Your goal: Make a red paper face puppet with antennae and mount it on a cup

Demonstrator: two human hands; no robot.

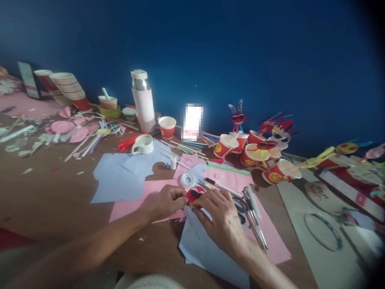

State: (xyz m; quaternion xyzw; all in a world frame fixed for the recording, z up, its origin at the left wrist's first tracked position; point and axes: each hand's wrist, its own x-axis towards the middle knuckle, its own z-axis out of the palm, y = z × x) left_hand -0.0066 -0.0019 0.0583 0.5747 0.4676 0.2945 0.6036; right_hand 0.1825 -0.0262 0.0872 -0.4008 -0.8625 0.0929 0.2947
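Observation:
Between my two hands is a small red paper cutout (pixel 192 194) with black shapes on it like sunglasses. My left hand (pixel 171 200) pinches its left edge with thumb and fingertips. Thumb and fingers of my right hand (pixel 221 212) close on its right side and cover part of it. Just behind the cutout lies a white tape roll (pixel 188 179). Beside my right hand are scissors (pixel 242 207), partly hidden, and several pens (pixel 255 220). Pale blue paper (pixel 207 249) and pink paper (pixel 278 245) lie under and around both hands.
Paper cups with paper insect figures (pixel 255 154) stand at the right. A white thermos (pixel 143 104), a red cup (pixel 167 127) and a white mug (pixel 143 145) stand behind. Stacked cups (pixel 70 90) and paper scraps (pixel 72 128) are at the left. A blue wall (pixel 192 48) closes the back.

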